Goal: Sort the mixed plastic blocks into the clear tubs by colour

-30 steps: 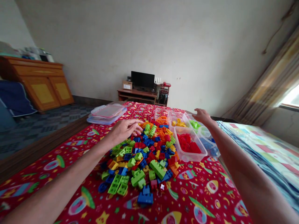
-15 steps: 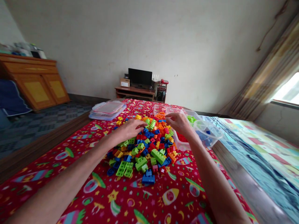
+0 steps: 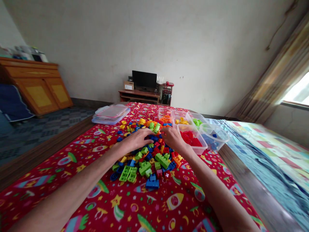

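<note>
Fingers (image 3: 147, 132) of the left hand (image 3: 138, 138) curl, thumb apart, over the brick pile (image 3: 151, 154); the right hand (image 3: 172, 137) bends its own inward at the pile's right side. Whether either grips a brick, I cannot tell. Right of the pile sits a tub (image 3: 200, 150) of red bricks (image 3: 191, 138).

The red fabric cloth (image 3: 135, 209) has yellow stars and striped rockets; the studded plastic blocks (image 3: 162, 160) are green, blue, red, yellow and orange; at their ten o'clock, flat translucent plastic lids (image 3: 111, 112) look pinkish and bluish.
</note>
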The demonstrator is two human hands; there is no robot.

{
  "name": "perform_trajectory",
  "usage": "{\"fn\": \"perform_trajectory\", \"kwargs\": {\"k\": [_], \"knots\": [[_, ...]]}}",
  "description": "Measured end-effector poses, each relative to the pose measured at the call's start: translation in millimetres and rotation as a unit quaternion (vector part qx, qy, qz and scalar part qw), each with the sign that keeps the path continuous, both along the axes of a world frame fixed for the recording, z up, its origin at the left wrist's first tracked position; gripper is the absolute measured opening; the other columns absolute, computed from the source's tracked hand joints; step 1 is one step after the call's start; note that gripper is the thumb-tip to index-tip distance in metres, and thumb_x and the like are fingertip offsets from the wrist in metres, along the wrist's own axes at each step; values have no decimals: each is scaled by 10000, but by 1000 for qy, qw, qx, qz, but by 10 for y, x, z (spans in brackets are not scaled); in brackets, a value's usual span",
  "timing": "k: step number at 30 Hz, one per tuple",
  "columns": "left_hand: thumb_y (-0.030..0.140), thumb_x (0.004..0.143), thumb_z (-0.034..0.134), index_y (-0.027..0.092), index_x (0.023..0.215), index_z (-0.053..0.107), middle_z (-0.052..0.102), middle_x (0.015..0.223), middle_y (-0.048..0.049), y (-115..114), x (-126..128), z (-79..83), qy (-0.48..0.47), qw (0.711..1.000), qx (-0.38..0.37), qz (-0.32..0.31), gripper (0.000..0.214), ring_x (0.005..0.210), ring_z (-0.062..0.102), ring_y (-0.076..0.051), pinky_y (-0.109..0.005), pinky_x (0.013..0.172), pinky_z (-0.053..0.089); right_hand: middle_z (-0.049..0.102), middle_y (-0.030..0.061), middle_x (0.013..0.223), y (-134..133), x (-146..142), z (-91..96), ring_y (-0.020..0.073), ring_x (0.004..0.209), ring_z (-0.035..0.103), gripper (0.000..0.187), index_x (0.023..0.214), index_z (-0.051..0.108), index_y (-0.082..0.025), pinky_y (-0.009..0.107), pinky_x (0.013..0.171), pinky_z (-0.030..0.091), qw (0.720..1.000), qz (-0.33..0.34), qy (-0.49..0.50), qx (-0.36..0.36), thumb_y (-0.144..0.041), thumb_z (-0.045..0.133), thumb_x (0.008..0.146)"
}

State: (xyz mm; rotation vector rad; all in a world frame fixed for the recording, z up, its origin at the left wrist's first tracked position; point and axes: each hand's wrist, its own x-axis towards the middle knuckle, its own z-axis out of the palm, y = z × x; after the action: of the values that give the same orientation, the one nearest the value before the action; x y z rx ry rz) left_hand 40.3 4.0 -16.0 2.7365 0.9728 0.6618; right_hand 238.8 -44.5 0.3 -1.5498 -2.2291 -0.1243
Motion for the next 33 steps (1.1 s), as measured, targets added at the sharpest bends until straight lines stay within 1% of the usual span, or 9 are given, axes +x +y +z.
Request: {"fn": "perform_trajectory", "kwargs": {"k": [5,10,14,17,20,24,26,29,33], "knots": [[248,796,588,210,1065,663,600,1047,-80,0,22,-68,5,999,27,18,281,992,595,-249,-368,916,462,688,118,979,36,-54,-198,211,920,611,276,1027,660,-157,287,796,437,998,53,-15,12,-101,477,829],[232,777,580,221,1120,628,560,995,-70,0,19,-83,0,998,46,39,346,934,597,-241,-347,839,492,676,92,960,54,-20,-333,205,939,591,261,1019,652,-191,300,836,443,996,59,-6,61,-114,494,826],[140,772,505,204,1017,661,579,900,-58,17,29,-85,-6,998,48,33,298,881,600,-215,-321,828,486,677,83,904,51,-4,-331,200,903,594,263,990,655,-189,298,827,444,996,62,11,60,-95,485,813],[158,773,511,197,984,658,593,928,-65,38,22,-80,-7,998,55,33,260,910,600,-217,-322,845,482,686,96,903,42,-20,-307,203,891,606,307,1004,658,-166,294,815,447,997,53,16,47,-55,472,787],[179,768,529,187,932,648,614,964,-77,47,8,-75,-15,998,52,25,203,928,603,-230,-340,852,480,695,109,966,43,-37,-276,206,922,616,349,1068,645,-155,302,835,449,996,44,55,53,-54,484,775],[175,760,535,198,850,637,656,892,-54,36,0,-68,-26,999,20,25,137,882,624,-225,-341,839,479,706,81,1018,47,-76,-184,187,955,630,379,1097,644,-183,286,850,456,989,36,136,42,-66,495,770],[213,758,565,205,884,633,677,893,-49,31,6,-59,-48,998,-1,37,143,887,635,-233,-345,837,482,717,54,979,38,-111,-124,181,924,644,369,1059,666,-200,275,829,465,985,35,166,21,-65,508,755],[308,750,621,206,1030,587,704,882,-45,33,25,-22,-130,987,-70,60,300,849,660,-234,-344,780,505,722,29,922,9,-164,-47,171,859,657,357,1031,685,-216,263,785,477,976,46,214,-8,-73,529,744],[466,706,682,169,1089,521,710,790,-50,27,55,52,-262,945,-186,55,511,749,676,-225,-316,660,520,712,31,913,-36,-208,11,155,805,645,349,1070,679,-204,246,734,474,961,80,264,-24,-114,577,749]]}}
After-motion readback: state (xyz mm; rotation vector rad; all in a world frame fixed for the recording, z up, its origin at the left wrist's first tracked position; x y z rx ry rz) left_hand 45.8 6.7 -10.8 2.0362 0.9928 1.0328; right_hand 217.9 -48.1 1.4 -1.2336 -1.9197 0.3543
